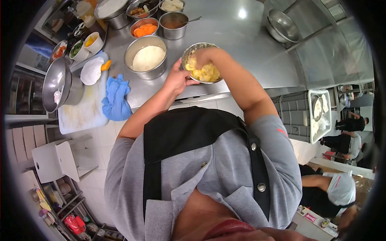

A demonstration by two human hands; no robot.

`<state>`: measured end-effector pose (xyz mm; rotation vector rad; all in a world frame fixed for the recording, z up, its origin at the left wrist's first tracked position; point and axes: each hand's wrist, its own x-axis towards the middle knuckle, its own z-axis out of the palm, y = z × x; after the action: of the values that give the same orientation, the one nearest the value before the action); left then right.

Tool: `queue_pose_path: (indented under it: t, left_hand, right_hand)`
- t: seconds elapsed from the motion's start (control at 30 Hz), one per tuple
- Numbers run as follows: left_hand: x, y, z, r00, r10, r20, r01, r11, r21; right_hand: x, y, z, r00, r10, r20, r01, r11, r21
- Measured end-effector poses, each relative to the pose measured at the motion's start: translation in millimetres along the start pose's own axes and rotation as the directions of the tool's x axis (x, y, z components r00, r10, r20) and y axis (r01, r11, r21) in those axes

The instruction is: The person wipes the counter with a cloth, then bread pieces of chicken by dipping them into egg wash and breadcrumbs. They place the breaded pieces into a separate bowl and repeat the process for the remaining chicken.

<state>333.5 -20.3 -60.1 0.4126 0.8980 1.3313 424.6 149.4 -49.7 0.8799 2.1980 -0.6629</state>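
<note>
A small metal bowl stands near the front of the steel counter, holding moist yellow food chunks. My left hand grips the bowl's left side, thumb and fingers pressed against its wall and rim. Reaching in from above, my right hand has its fingers curled down among the chunks; the fingertips are hidden. Left of the bowl sits a metal pot of pale powder, close to my left wrist. Behind it are a container of orange slices and a metal pot with a spoon.
A blue cloth lies by a white cutting board, with a large metal bowl beyond. Metal bowls stand at the back right. A white crate is right of my elbow. Other people stand to the right.
</note>
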Motion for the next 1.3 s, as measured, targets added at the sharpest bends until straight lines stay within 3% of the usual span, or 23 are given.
queue_pose_path:
  t: [0.13, 0.27, 0.47, 0.67, 0.87, 0.97, 1.07, 1.17, 1.27, 1.3]
  left_hand:
    - [-1, 3, 0, 0.999, -0.019, -0.034, 0.022, 0.998, 0.066]
    - [0, 3, -1, 0.999, -0.019, -0.046, 0.022, 0.998, 0.065]
    - [3, 6, -1, 0.998, -0.026, -0.065, 0.028, 0.999, 0.023]
    - [3, 4, -3, 0.998, -0.04, -0.047, 0.04, 0.999, 0.0]
    - [0, 5, -2, 0.998, -0.042, -0.043, 0.041, 0.999, -0.027]
    - [2, 3, -5, 0.998, -0.042, -0.043, 0.041, 0.999, -0.025]
    - [3, 3, -7, 0.999, -0.034, -0.03, 0.033, 0.999, -0.022]
    - [1, 4, -6, 1.0, -0.028, -0.008, 0.028, 0.999, -0.023]
    - [-2, 8, -2, 0.999, -0.029, -0.022, 0.029, 1.0, -0.006]
    - [-3, 8, -2, 0.999, -0.032, -0.032, 0.032, 0.999, 0.002]
  right_hand:
    - [-40, -1, -24, 0.99, -0.104, 0.1, 0.077, 0.966, 0.247]
    - [-77, 6, -46, 0.972, -0.235, 0.033, 0.208, 0.913, 0.351]
    - [-128, 10, -66, 0.954, -0.114, -0.277, 0.212, 0.91, 0.356]
    - [-157, -9, -63, 0.906, 0.073, -0.416, 0.133, 0.886, 0.444]
    - [-150, -10, -54, 0.885, -0.011, -0.466, 0.129, 0.966, 0.222]
    - [-145, -11, -43, 0.829, -0.077, -0.554, 0.229, 0.95, 0.21]
    - [-148, -15, -39, 0.877, -0.057, -0.478, 0.21, 0.939, 0.273]
    - [-114, 11, -31, 0.898, -0.201, -0.391, 0.271, 0.954, 0.13]
    - [-91, 19, 2, 0.916, -0.227, -0.33, 0.185, 0.971, -0.155]
    - [-81, 18, 12, 0.925, -0.171, -0.339, 0.166, 0.985, -0.045]
